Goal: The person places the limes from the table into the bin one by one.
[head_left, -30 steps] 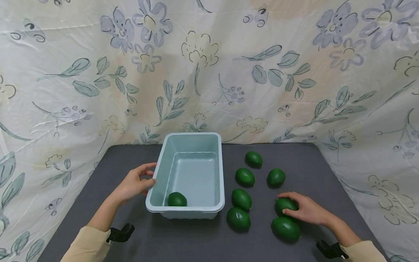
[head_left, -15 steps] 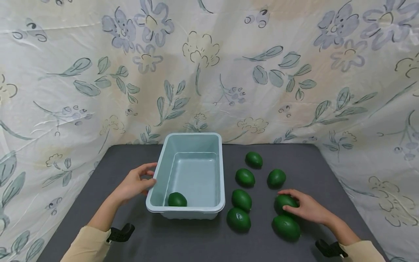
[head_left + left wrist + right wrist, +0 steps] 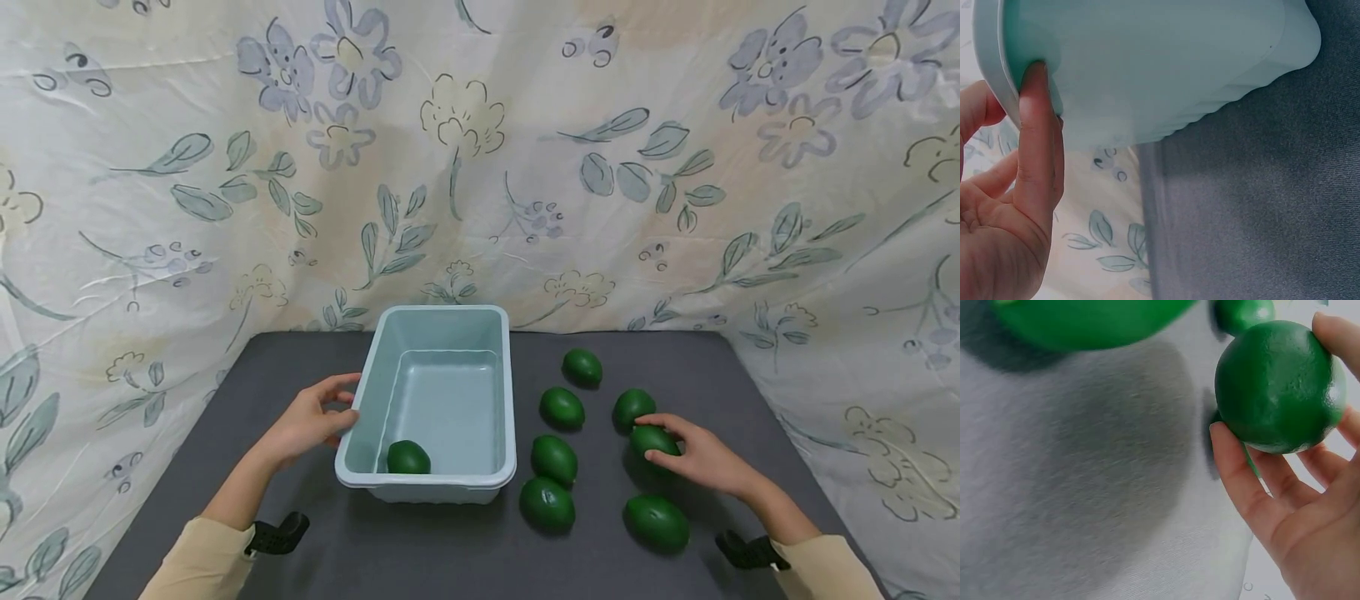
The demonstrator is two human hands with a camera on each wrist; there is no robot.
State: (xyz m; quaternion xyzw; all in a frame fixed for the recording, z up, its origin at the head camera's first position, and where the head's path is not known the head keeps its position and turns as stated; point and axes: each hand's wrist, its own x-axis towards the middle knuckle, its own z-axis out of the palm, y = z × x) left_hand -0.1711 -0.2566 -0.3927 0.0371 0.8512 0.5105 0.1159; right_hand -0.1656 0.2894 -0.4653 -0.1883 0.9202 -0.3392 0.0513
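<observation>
My right hand (image 3: 708, 458) grips a glossy dark green lime (image 3: 654, 442) between thumb and fingers. In the right wrist view the held lime (image 3: 1279, 387) is lifted off the grey cloth, a shadow cast below. Nearer me lies another lime (image 3: 657, 523); just beyond the held one is a lime (image 3: 632, 407) that it partly overlaps in the head view. On the left, my left hand (image 3: 311, 417) pinches the side rim of a pale blue plastic tub (image 3: 426, 481). One lime (image 3: 408, 457) sits inside the tub at its near left corner.
A column of several limes (image 3: 553, 460) lies between the tub and my right hand. The dark grey table (image 3: 585, 558) ends at a floral cloth (image 3: 465, 167) hung behind and along the sides. Each wrist wears a black strap (image 3: 277, 533).
My right hand has raised the lime and moved it slightly away from me, apart from the nearer lime it was beside. The left hand and tub stay put.
</observation>
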